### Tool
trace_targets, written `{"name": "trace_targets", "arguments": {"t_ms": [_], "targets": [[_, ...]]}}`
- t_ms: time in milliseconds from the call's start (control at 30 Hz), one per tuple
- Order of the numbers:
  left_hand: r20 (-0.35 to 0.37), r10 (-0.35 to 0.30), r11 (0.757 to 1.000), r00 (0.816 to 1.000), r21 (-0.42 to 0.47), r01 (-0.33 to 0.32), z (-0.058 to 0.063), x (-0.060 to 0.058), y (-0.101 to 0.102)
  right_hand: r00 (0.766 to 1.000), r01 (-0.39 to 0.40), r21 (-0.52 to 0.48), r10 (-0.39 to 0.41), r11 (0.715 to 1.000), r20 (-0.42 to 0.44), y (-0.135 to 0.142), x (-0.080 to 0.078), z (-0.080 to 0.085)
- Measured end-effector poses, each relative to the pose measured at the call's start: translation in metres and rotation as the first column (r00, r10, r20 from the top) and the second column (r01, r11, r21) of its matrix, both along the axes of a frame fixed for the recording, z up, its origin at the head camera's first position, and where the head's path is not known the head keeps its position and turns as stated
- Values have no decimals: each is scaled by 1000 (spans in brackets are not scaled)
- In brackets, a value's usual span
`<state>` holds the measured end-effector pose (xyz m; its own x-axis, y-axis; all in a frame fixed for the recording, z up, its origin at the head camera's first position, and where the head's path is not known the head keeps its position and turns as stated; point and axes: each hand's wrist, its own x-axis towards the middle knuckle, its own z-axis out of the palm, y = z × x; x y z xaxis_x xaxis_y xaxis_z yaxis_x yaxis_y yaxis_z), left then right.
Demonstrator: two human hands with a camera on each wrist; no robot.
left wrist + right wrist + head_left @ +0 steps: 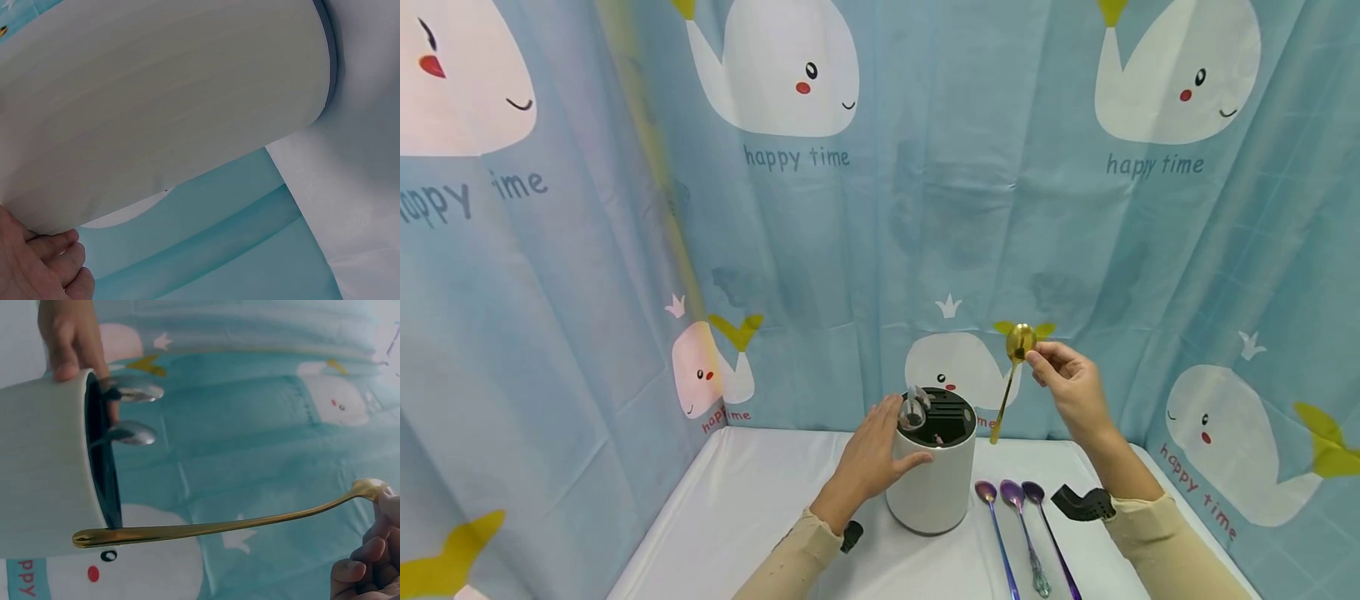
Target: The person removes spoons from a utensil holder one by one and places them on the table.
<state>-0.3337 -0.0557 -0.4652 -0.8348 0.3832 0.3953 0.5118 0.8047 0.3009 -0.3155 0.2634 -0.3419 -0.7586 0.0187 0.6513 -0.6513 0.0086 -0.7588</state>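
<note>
My right hand (pixel 1077 392) pinches a gold long-handled spoon (pixel 1006 392) by its bowl, with the handle hanging down to the right of a white cylindrical cutlery holder (pixel 931 487). In the right wrist view, the gold spoon's handle end (pixel 94 537) appears near the holder's rim. The left hand (pixel 874 454) grips the holder's upper left side, thumb across the front. Silver spoons (pixel 134 432) stand in the holder's black slotted top (pixel 951 417), bowls up. In the left wrist view, the holder's white wall (pixel 169 112) fills much of the picture, beside curled fingers (pixel 65 262).
Right of the holder, three long spoons lie side by side on the white tablecloth (pixel 760 500): a blue-purple spoon (pixel 998 533), a purple spoon with an ornate handle (pixel 1022 525) and a dark purple spoon (pixel 1054 533). A blue whale-print curtain (pixel 955 225) surrounds the table.
</note>
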Motion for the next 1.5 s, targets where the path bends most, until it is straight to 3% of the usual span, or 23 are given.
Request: {"name": "trace_targets", "arguments": {"t_ms": [233,433,833,1133,1367,1500], "targets": [[-1,-1,1000,1000,-2,1,-1,0,0,992,60,85,-69,995,103,19,1,-24],[8,-5,1000,1000,1,4,-1,0,0,964,119,195,-161,974,212,35,1,-51],[9,3,1000,1000,-9,-3,1,0,0,849,119,362,-284,924,446,71,-7,-95],[4,2,1000,1000,1,-2,-2,-2,0,751,98,516,-403,851,523,95,-17,-130],[-1,-7,1000,1000,3,7,-1,-3,0,688,78,533,-432,843,583,108,-24,-154],[2,-4,1000,1000,4,4,-1,-3,0,677,61,513,-413,856,609,113,-27,-167]]}}
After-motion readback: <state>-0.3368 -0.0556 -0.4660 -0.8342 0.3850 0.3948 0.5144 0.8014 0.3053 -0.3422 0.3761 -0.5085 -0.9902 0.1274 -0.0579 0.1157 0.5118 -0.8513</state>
